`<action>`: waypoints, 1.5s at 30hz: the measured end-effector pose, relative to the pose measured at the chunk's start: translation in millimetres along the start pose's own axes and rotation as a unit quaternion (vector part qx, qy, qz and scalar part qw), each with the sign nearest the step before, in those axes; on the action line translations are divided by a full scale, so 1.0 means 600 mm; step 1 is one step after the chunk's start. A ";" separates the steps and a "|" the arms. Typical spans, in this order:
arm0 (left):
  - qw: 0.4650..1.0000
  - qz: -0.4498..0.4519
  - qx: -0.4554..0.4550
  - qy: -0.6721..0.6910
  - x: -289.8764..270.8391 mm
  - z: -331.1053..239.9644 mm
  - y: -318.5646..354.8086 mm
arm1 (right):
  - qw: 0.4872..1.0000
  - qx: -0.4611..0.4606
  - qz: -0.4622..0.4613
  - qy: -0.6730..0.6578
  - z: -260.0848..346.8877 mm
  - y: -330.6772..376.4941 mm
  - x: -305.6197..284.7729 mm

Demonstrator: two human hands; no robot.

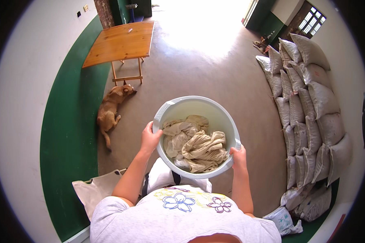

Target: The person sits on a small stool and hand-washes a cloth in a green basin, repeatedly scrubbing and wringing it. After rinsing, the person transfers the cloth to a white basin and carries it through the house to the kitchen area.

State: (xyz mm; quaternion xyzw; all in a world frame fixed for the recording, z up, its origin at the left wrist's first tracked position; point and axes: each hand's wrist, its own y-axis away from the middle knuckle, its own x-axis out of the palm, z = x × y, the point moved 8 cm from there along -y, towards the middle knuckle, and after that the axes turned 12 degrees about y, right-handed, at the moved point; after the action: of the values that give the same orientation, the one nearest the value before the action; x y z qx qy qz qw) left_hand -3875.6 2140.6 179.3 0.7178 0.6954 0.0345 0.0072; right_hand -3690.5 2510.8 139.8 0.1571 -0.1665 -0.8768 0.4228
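Observation:
Held out in front of my body is a large, pale grey-blue plastic basin (166, 152). My left hand (150, 137) is closed on its left rim handle, with the thumb over the edge. On the opposite side, my right hand (238, 156) grips the other handle, thumb on top. Inside the basin lies a crumpled heap of beige and off-white cloths (205, 148), bunched toward the near side. Neither hand touches the cloth. My fingers under the rim are mostly hidden.
A brown dog (111, 106) lies on the floor at left, beside a wooden folding table (121, 42). Stacked full sacks (308, 101) line the right wall. A pale canvas seat (95, 190) stands at my left. Bright light comes through the far doorway (196, 16).

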 end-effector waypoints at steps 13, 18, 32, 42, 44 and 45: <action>1.000 0.004 0.013 -0.007 0.221 0.073 -0.731 | 0.998 -0.054 -0.038 0.018 0.309 -0.721 0.242; 0.996 -0.083 -0.020 0.023 0.195 0.059 -0.978 | 0.992 -0.106 0.060 0.029 0.487 -0.992 0.441; 0.994 -0.086 -0.006 -0.063 0.461 0.127 -1.785 | 0.997 -0.033 0.019 0.060 0.698 -1.718 0.642; 0.997 -0.068 -0.015 -0.035 0.667 0.192 -2.347 | 0.991 -0.075 0.009 0.110 0.964 -2.284 0.807; 0.995 -0.087 -0.029 -0.051 0.666 0.175 -2.418 | 0.991 -0.072 0.031 0.107 1.016 -2.360 0.874; 0.994 -0.101 -0.036 -0.024 0.665 0.151 -2.465 | 0.990 -0.082 0.044 0.106 1.054 -2.404 0.912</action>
State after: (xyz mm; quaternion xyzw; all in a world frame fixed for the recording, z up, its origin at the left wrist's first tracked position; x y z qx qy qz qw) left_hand -5333.7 2591.1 18.6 0.6440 0.7621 0.0413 0.0532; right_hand -5272.2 3023.6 19.4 0.2068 -0.0553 -0.8465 0.4875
